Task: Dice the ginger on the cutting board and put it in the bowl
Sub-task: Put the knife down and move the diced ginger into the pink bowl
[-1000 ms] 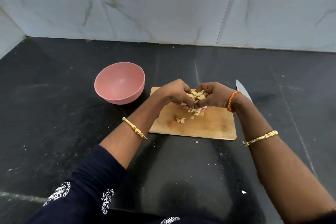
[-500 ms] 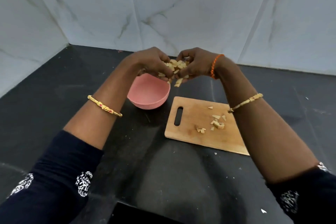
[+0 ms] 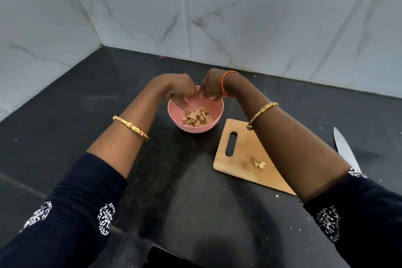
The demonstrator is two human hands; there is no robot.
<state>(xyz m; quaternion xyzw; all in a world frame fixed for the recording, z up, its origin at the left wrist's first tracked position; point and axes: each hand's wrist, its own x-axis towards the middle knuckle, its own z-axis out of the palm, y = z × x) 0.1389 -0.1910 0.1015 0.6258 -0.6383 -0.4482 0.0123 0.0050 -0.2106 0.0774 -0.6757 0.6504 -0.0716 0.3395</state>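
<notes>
A pink bowl (image 3: 176,119) stands on the black counter with a heap of diced ginger (image 3: 196,118) lying in it. My left hand (image 3: 181,90) and my right hand (image 3: 212,86) hover side by side over the bowl's far rim, fingers apart and pointing down, nothing held in them. The wooden cutting board (image 3: 241,154) lies to the right of the bowl, partly under my right forearm. A few ginger pieces (image 3: 259,164) lie on the board.
A knife blade (image 3: 344,150) rests on the counter right of the board, its handle hidden by my right sleeve. White marble tile walls close the back and the left. Small crumbs dot the black counter (image 3: 108,93).
Both hands carried a scoop of diced ginger from the board over to the bowl and let it drop in. The fingers have spread apart and the ginger now lies in the bowl.
</notes>
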